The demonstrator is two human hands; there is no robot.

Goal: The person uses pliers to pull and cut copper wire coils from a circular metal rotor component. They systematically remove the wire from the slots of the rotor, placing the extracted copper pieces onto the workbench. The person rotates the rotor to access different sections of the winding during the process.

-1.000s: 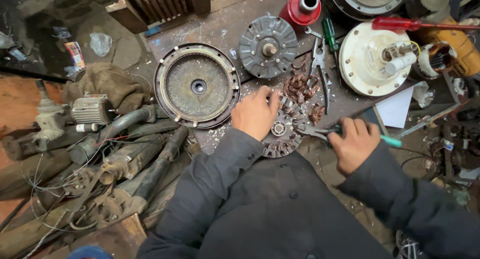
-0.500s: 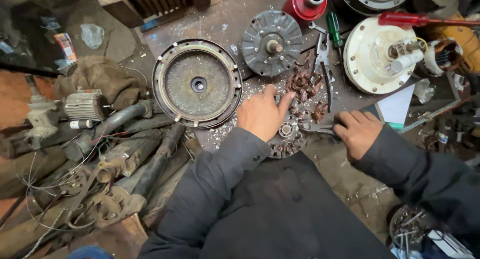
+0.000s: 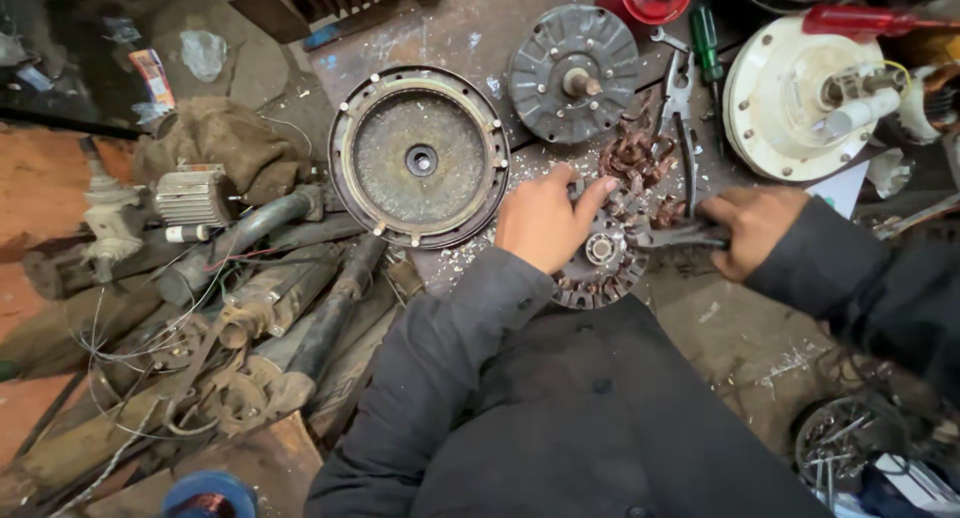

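Note:
A round slotted motor stator lies flat on the dirty workbench in front of me. My left hand presses down on its upper left rim, fingers spread over the slots. My right hand grips the handles of dark pliers, whose jaws reach into the stator's right side. A heap of pulled reddish copper winding sits just beyond the stator. Both arms wear dark sleeves.
A large round rusty motor housing lies left of the stator, a grey finned disc with a shaft behind it, a white round motor cover at right. Loose pliers and a green-handled screwdriver lie between. Old motors and pipes pile at left.
My right hand has moved left, from holding a green-handled tool away from the stator to working the pliers at its right side. My left hand stayed on the stator.

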